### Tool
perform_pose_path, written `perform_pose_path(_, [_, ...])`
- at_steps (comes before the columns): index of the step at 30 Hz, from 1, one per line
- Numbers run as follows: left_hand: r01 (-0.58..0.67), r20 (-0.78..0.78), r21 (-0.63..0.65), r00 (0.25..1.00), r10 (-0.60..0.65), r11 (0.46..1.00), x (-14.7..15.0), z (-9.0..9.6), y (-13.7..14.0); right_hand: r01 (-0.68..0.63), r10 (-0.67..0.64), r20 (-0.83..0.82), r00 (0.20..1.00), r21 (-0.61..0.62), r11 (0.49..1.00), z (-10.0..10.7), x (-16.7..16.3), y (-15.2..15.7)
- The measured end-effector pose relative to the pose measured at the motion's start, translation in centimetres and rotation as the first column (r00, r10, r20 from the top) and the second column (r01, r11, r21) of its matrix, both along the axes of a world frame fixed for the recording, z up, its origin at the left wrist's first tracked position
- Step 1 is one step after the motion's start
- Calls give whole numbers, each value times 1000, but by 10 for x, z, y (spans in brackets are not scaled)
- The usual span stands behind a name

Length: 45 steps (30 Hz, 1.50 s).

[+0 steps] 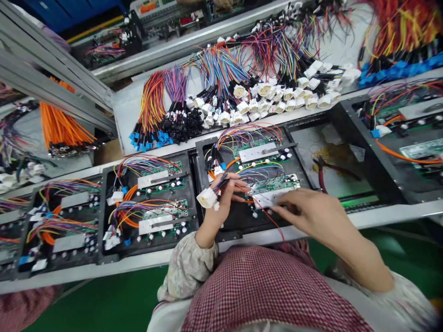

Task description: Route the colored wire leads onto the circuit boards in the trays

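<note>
My left hand (221,203) is closed on a wire harness whose white connector (206,198) sticks out to the left. The harness's coloured wires fan out over the lower circuit board (273,184) in a black tray (238,221). One red wire (275,220) hangs past the tray's front edge. At the right end of the board's silver metal plate (265,199) is my right hand (308,210), thumb and fingers pinched; what lies between them is too small to make out. Above sits a second board (258,150), with wires arching from it.
More black trays with wired boards (152,221) line the rail to the left, and another tray (408,124) stands right. Red-handled pliers (321,173) lie in the gap beside my tray. Bundled harnesses (221,69) with white connectors cover the shelf behind; orange cables (64,120) are farther left.
</note>
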State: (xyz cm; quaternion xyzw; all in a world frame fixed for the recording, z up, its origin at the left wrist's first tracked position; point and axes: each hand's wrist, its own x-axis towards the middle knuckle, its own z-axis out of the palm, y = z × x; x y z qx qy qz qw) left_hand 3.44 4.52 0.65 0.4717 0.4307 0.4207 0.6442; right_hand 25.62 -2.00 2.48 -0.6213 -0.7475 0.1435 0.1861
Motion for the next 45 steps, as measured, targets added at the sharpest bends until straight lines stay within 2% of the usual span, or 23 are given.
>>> perform_pose_path(2, [-4,-9,-8,1000,4,1000,0,1,0,20,-20,-24,1000,-6,1000,-1,1,-1])
perform_pose_path(6, [-19,-55,12,998,20,1000,0,2,0,186,-183,-100,978,27,982,-18,3,13])
perform_pose_path(10, [-42,-108,45,993,47,998,-1,2,0,159,-160,-50,986,-25,987,-36,2,27])
perform_pose_path(13, [-55,-121,49,991,61,997,-1,2,1,174,-174,-11,985,-49,984,-41,1,30])
perform_pose_path(22, [-49,-112,47,992,55,998,-1,3,1,172,-168,48,985,-93,981,-39,0,34])
perform_pose_path(24, [-48,-111,48,992,53,998,-2,3,1,157,-158,0,987,-65,985,-34,0,33])
perform_pose_path(27, [-36,-115,40,993,40,999,-1,3,0,139,-133,-166,977,28,990,-27,0,28])
perform_pose_path(30, [-25,-104,40,994,29,999,-1,4,0,192,-176,-227,958,50,980,-25,-2,25])
perform_pose_path(33, [-20,-102,42,994,24,999,-1,3,0,217,-204,-209,956,42,975,-29,-5,28])
perform_pose_path(39, [-40,-113,34,993,44,999,-2,2,1,97,-94,-92,991,31,995,-35,-6,31])
perform_pose_path(45, [-25,-92,33,995,28,999,-1,-1,0,178,-179,-27,984,-13,984,-35,0,25])
